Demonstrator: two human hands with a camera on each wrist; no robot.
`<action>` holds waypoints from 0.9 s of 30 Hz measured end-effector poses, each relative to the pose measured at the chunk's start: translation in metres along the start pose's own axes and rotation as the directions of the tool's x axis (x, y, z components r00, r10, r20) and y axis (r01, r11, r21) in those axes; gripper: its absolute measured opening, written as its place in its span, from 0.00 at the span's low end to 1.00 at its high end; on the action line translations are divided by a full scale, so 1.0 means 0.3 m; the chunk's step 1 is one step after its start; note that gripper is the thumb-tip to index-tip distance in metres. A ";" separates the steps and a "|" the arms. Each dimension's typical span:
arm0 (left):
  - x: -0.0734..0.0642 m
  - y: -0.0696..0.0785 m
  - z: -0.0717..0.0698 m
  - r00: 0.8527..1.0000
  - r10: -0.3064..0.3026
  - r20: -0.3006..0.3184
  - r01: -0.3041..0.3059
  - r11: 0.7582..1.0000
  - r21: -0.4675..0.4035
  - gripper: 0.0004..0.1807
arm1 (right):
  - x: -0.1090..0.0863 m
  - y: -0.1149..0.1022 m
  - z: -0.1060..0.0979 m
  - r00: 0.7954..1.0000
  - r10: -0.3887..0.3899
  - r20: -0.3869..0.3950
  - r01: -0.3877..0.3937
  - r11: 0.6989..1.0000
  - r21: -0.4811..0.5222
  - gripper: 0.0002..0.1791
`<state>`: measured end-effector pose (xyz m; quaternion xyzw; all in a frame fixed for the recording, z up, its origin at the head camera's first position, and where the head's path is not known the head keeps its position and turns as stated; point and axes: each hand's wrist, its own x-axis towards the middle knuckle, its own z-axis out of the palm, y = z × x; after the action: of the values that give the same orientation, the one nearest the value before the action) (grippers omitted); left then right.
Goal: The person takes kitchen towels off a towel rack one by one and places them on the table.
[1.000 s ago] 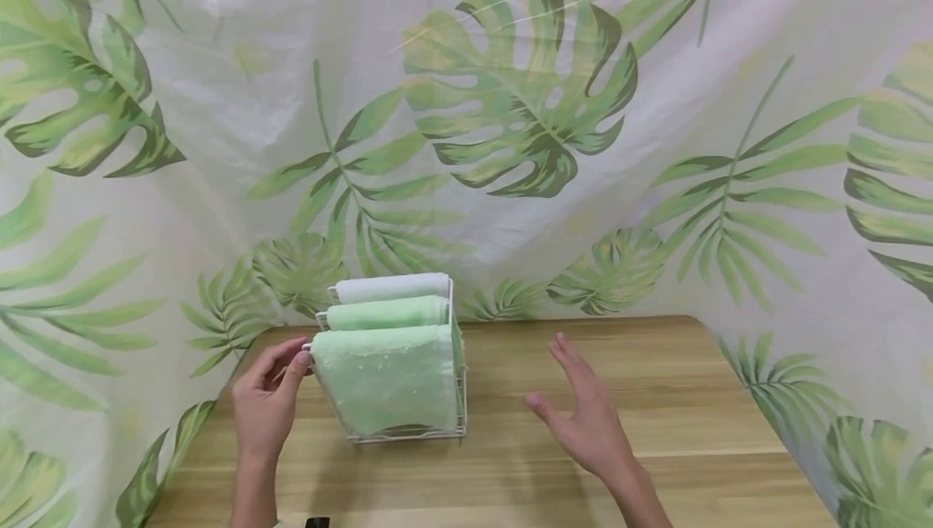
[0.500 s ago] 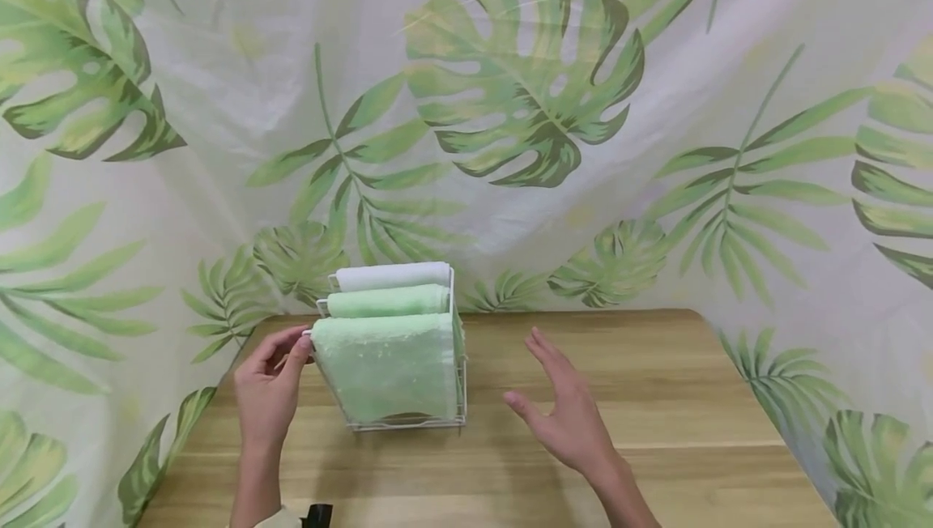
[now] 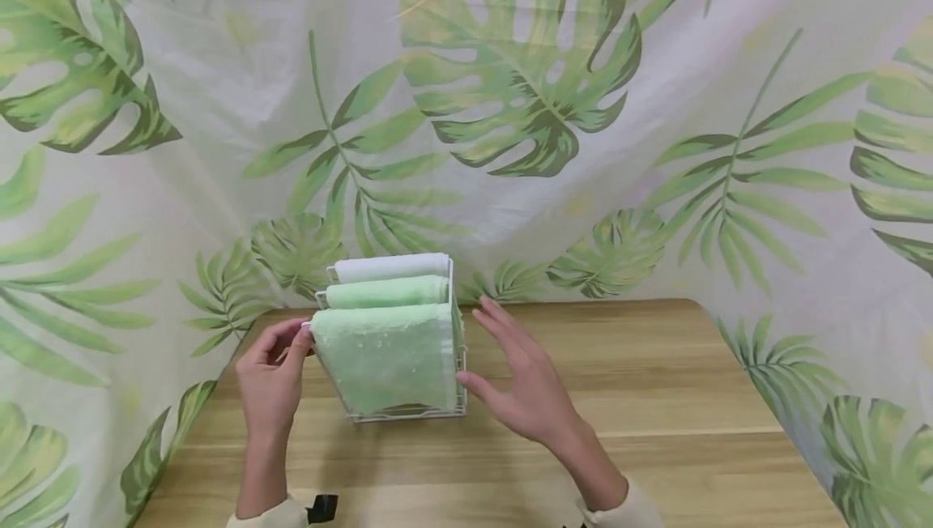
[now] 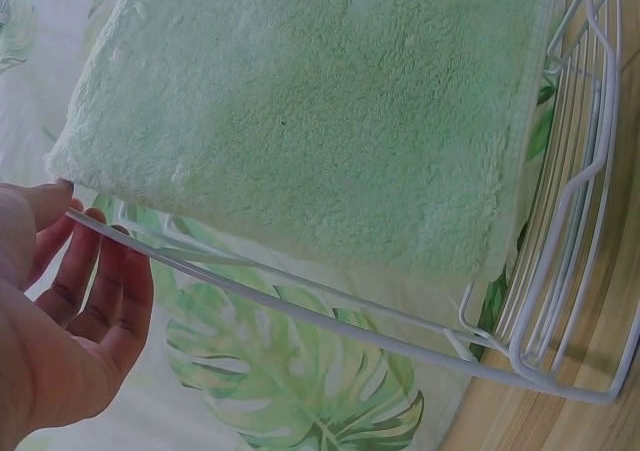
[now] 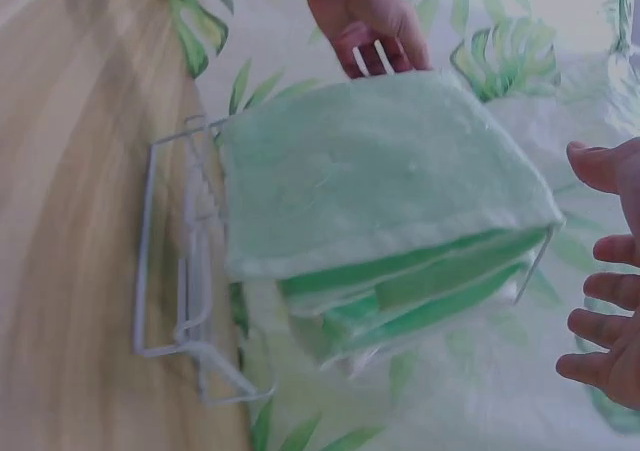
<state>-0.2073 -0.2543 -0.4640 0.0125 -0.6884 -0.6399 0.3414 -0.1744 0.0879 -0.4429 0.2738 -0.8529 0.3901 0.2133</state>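
A white wire rack stands on the wooden table with folded towels draped over its rails. The front towel is light green, a second green towel hangs behind it, and a white towel is at the back. My left hand pinches the left tip of the front rail between thumb and fingers, close beside the towel's corner. On the other side, my right hand is spread by the rack's right side, thumb near the wire. In the right wrist view its fingers appear apart from the towels.
The wooden table extends to the right of the rack. Behind it hangs a leaf-patterned curtain, close to the table's back edge. Pale sleeves show at the bottom of the head view.
My right hand has moved left, from over the open table to beside the rack. My left hand keeps its pinch on the rail. The head view has tilted slightly downward.
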 end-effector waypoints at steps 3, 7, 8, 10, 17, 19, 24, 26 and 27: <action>-0.002 -0.001 0.002 1.000 -0.010 -0.002 0.010 1.000 -0.004 0.10 | 0.047 -0.024 0.000 0.999 -0.047 0.011 0.047 0.999 -0.014 0.44; -0.007 -0.001 0.002 1.000 -0.025 -0.003 0.025 1.000 -0.008 0.11 | 0.108 -0.049 0.006 0.993 -0.116 0.019 0.116 0.993 -0.009 0.44; -0.008 -0.001 0.002 1.000 -0.030 -0.004 0.030 0.999 -0.012 0.11 | 0.122 -0.053 0.010 0.991 -0.132 0.023 0.132 0.991 -0.008 0.44; -0.012 -0.002 0.002 1.000 -0.030 -0.004 0.030 1.000 -0.001 0.10 | 0.146 -0.060 0.020 0.986 -0.161 0.034 0.161 0.987 0.003 0.44; -0.018 -0.007 0.003 1.000 -0.009 -0.014 0.009 1.000 0.000 0.10 | 0.214 -0.089 0.047 0.971 -0.226 0.076 0.228 0.973 -0.027 0.42; -0.015 -0.008 0.003 1.000 0.000 -0.016 0.000 1.000 0.005 0.10 | 0.233 -0.095 0.054 0.965 -0.252 0.076 0.255 0.966 -0.044 0.41; -0.006 -0.008 0.004 1.000 0.011 -0.015 -0.011 1.000 0.008 0.10 | 0.284 -0.110 0.074 0.956 -0.283 0.084 0.287 0.957 -0.049 0.38; -0.004 -0.010 0.004 1.000 0.014 -0.011 -0.014 1.000 0.004 0.11 | 0.300 -0.116 0.080 0.956 -0.273 0.105 0.278 0.960 -0.030 0.38; -0.003 -0.011 0.003 1.000 0.015 -0.009 -0.015 1.000 0.007 0.10 | 0.306 -0.120 0.083 0.957 -0.264 0.120 0.268 0.963 -0.018 0.38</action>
<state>-0.2084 -0.2535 -0.4673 0.0115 -0.6891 -0.6347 0.3494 -0.2251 0.0211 -0.3850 0.4046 -0.8259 0.3265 0.2182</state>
